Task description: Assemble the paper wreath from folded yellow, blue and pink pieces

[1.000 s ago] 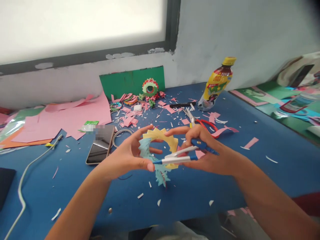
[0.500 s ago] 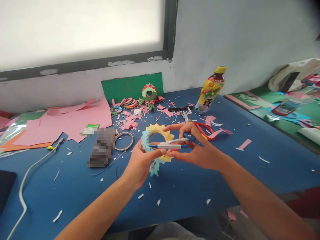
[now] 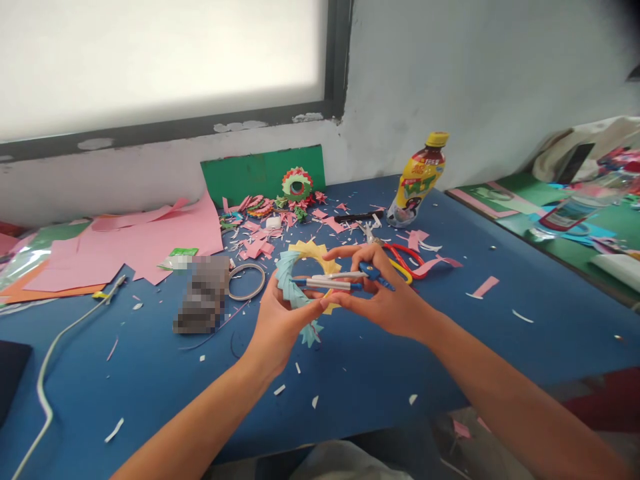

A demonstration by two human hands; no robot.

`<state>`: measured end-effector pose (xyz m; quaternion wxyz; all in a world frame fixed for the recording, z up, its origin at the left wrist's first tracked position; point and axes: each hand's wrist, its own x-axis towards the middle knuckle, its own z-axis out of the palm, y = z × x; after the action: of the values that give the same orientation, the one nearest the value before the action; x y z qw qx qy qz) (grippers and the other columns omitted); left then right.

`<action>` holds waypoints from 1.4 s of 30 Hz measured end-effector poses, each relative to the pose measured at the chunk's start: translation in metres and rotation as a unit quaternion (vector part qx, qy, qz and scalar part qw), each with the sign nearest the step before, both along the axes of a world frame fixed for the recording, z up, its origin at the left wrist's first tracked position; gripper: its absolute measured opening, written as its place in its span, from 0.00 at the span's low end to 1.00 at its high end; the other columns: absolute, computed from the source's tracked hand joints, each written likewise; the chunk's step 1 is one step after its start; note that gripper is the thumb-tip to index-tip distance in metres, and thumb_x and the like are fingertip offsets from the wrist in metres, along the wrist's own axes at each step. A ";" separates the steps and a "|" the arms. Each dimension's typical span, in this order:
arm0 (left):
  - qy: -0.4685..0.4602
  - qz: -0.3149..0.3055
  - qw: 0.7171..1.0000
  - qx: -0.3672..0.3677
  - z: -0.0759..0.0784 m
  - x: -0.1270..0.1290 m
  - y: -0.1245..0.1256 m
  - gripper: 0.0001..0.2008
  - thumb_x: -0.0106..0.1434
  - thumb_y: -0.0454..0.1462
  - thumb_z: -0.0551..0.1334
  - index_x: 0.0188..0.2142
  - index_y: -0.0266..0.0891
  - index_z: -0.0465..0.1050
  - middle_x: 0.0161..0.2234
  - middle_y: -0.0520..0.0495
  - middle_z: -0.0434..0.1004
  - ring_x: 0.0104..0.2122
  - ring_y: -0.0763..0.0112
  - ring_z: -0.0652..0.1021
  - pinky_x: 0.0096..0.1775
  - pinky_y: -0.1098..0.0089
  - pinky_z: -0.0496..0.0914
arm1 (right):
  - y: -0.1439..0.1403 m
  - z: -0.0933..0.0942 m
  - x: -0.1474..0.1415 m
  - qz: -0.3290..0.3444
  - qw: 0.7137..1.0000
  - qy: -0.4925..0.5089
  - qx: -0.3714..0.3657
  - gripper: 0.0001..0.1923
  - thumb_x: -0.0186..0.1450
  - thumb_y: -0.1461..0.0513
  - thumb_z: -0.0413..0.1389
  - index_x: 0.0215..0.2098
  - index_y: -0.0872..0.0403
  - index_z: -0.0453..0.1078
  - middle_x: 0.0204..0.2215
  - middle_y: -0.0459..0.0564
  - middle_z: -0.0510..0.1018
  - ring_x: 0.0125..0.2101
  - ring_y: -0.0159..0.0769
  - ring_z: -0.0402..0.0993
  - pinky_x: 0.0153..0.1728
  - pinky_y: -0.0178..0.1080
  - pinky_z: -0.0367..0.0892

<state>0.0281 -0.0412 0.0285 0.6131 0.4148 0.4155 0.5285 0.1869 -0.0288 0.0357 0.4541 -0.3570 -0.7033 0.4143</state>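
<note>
A folded paper ring [image 3: 290, 277], light blue on the left and yellow at the back, is held above the blue table [image 3: 500, 333]. My left hand [image 3: 280, 320] grips its blue side from below. My right hand [image 3: 383, 293] holds its yellow side and a blue and silver drawing compass [image 3: 335, 281], which lies across the ring with its tips pointing left. A loose blue tail of the ring hangs down under my left thumb.
Red-handled scissors [image 3: 407, 260], a yellow-labelled bottle [image 3: 417, 180], a black pen [image 3: 357, 217], a tape ring [image 3: 247, 281], a blurred flat object [image 3: 203, 293], pink sheets [image 3: 135, 243], a green card with a paper wreath [image 3: 297, 183] and a white cable [image 3: 50, 360] lie around, among paper scraps.
Both hands with the ring and compass have moved away from me and slightly left. My left thumb has closed tighter on the blue side.
</note>
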 end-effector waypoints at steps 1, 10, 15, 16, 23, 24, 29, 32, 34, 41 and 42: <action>0.005 -0.002 1.000 0.001 0.000 -0.001 0.001 0.23 0.46 0.33 0.70 0.42 0.38 0.65 0.27 0.52 0.74 0.28 0.74 0.75 0.32 0.74 0.69 | 0.000 0.000 0.000 0.000 1.000 0.001 -0.003 0.17 0.58 0.59 0.57 0.32 0.49 0.49 0.50 0.52 0.65 0.39 0.31 0.70 0.32 0.36 0.72; -0.037 0.071 0.997 -0.007 -0.002 0.002 -0.002 0.23 0.46 0.31 0.69 0.41 0.39 0.64 0.32 0.55 0.68 0.27 0.79 0.74 0.32 0.76 0.68 | 0.000 -0.014 -0.013 -0.006 0.991 0.122 -0.055 0.22 0.54 0.60 0.62 0.33 0.49 0.49 0.46 0.46 0.66 0.35 0.28 0.72 0.36 0.37 0.73; -0.096 0.139 0.985 0.025 -0.006 0.004 -0.003 0.28 0.46 0.30 0.69 0.45 0.44 0.63 0.32 0.59 0.65 0.27 0.82 0.73 0.34 0.79 0.68 | -0.004 -0.024 -0.033 -0.032 0.965 0.205 -0.158 0.22 0.53 0.55 0.61 0.33 0.48 0.49 0.31 0.41 0.72 0.31 0.31 0.74 0.34 0.38 0.72; -0.102 0.142 0.984 0.034 -0.006 0.005 -0.004 0.28 0.45 0.29 0.70 0.45 0.45 0.63 0.32 0.59 0.65 0.28 0.82 0.74 0.35 0.78 0.68 | -0.004 -0.025 -0.035 -0.039 0.963 0.214 -0.156 0.21 0.54 0.55 0.61 0.31 0.49 0.50 0.29 0.41 0.72 0.32 0.32 0.74 0.35 0.38 0.71; -0.075 0.031 0.993 0.090 0.009 -0.011 0.003 0.21 0.47 0.47 0.66 0.40 0.44 0.69 0.41 0.50 0.72 0.39 0.63 0.76 0.39 0.66 0.70 | 0.008 -0.014 -0.017 -0.054 0.969 0.202 -0.128 0.19 0.52 0.58 0.61 0.28 0.50 0.52 0.26 0.40 0.71 0.32 0.31 0.72 0.32 0.35 0.69; -0.062 0.026 0.993 0.101 0.014 -0.017 0.006 0.23 0.51 0.52 0.60 0.43 0.44 0.69 0.43 0.47 0.73 0.44 0.60 0.74 0.42 0.63 0.69 | 0.011 -0.010 -0.011 -0.042 0.973 0.188 -0.124 0.19 0.51 0.59 0.61 0.27 0.50 0.52 0.25 0.39 0.70 0.30 0.30 0.72 0.31 0.35 0.68; 0.114 -0.104 0.981 0.116 0.031 -0.041 0.017 0.18 0.53 0.45 0.63 0.43 0.43 0.73 0.43 0.44 0.76 0.45 0.60 0.74 0.42 0.65 0.69 | 0.015 0.001 0.013 0.080 0.987 0.054 -0.128 0.15 0.53 0.63 0.59 0.27 0.52 0.54 0.27 0.42 0.71 0.28 0.29 0.70 0.27 0.33 0.66; 0.195 -0.211 0.955 0.079 0.029 -0.041 0.013 0.14 0.53 0.41 0.65 0.41 0.41 0.74 0.37 0.43 0.78 0.37 0.60 0.78 0.37 0.65 0.72 | 0.010 -0.002 0.014 0.145 0.977 -0.015 -0.157 0.15 0.54 0.65 0.59 0.29 0.52 0.54 0.28 0.42 0.71 0.27 0.28 0.69 0.25 0.32 0.65; 0.235 -0.230 0.942 0.067 0.026 -0.038 0.010 0.13 0.53 0.40 0.65 0.38 0.41 0.76 0.34 0.44 0.79 0.34 0.61 0.78 0.35 0.66 0.73 | 0.007 -0.004 0.012 0.170 0.969 -0.030 -0.177 0.16 0.54 0.66 0.59 0.30 0.52 0.53 0.28 0.42 0.71 0.26 0.27 0.68 0.24 0.31 0.64; 0.308 -0.254 0.917 0.022 0.025 -0.032 0.006 0.07 0.53 0.39 0.64 0.32 0.41 0.75 0.28 0.48 0.79 0.30 0.66 0.78 0.25 0.76 0.70 | 0.006 -0.004 0.010 0.175 0.964 -0.054 -0.192 0.17 0.54 0.62 0.60 0.30 0.52 0.53 0.27 0.42 0.71 0.25 0.27 0.67 0.23 0.31 0.62; 0.313 -0.255 0.915 0.006 0.025 -0.032 0.006 0.07 0.53 0.39 0.64 0.33 0.41 0.75 0.27 0.49 0.79 0.29 0.67 0.78 0.23 0.78 0.69 | 0.006 -0.004 0.010 0.169 0.966 -0.060 -0.188 0.17 0.54 0.61 0.61 0.30 0.52 0.53 0.27 0.43 0.72 0.25 0.28 0.68 0.23 0.31 0.63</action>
<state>-0.0036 -0.0352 0.0531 0.5631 0.6548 0.4631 0.1994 0.1970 -0.0231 0.0318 0.2594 -0.3357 -0.6890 0.5876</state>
